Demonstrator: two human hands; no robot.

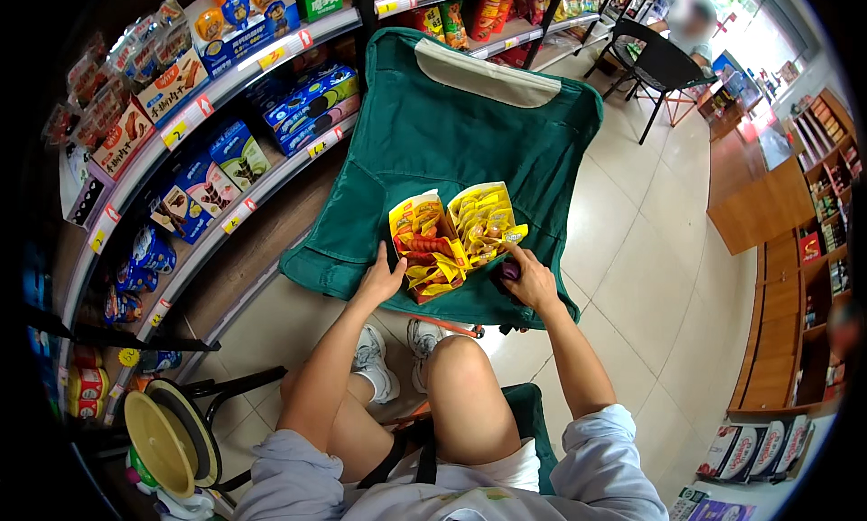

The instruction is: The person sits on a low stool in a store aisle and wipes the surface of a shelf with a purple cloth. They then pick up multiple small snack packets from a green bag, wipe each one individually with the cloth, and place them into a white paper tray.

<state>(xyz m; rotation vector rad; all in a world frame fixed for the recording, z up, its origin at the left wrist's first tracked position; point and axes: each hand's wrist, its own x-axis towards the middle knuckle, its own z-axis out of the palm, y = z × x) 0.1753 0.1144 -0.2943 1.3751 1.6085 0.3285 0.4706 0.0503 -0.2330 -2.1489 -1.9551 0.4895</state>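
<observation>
Two open cardboard boxes stand side by side on the seat of a green fabric folding chair [467, 145]. The left box [428, 250] holds orange-red snacks in yellow-edged wrappers, some of them jumbled at its near end. Yellow snack packets stand in rows in the right box [482, 216]. My left hand [381, 277] is beside the left box's near left side, thumb and fingers apart. My right hand [532, 277] is at the right box's near right corner, fingers curled around a small dark purple item [509, 271]. Its index finger reaches a yellow packet [516, 234].
Curved store shelves [203, 118] with boxed snacks run along the left and back. A yellow round stool [157, 443] stands at lower left. Farther right are a black chair [650, 57], a person [691, 26] and a wooden counter [762, 206]. Boxes [758, 450] sit at lower right.
</observation>
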